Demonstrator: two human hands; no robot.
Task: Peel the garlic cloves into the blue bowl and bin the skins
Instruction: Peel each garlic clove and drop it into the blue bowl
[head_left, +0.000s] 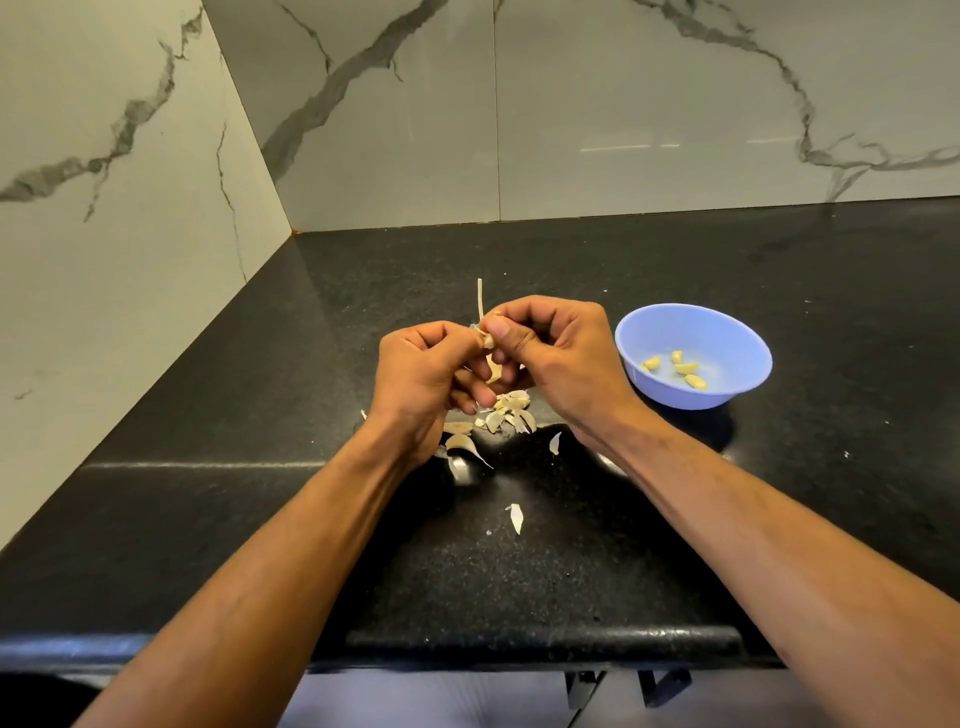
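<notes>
I am in the middle of the peeling step. My left hand (415, 374) and right hand (550, 353) meet above the black counter (260, 519), just left of the blue bowl (693, 356). Both hands have their fingers curled in: the left pinches the garlic clove (491, 358) between thumb and fingertips, and the right thumb and forefinger pinch at its top end, where the skin looks to be coming away. A thin dry stem (480, 299) sticks up behind the knuckles; I cannot tell whether it is attached to the piece I hold or lies on the counter behind.

The blue bowl already holds four peeled cloves (675, 366), lying on its floor toward the left side. Left of the bowl and directly under my hands sits a heap of loose skins (506, 413), with what may be an unpeeled clove or two mixed in; I cannot separate them. More stray skins lie further from the bowl, toward the front edge of the counter, one flake (516, 517) well apart from the heap. No bin is in view.

I judge the task part done: some cloves are in, none of the skins binned. The next move calls for stripping the last skin clear, then carrying the bare clove rightward over the bowl's rim and letting it drop without taking skin along.
</notes>
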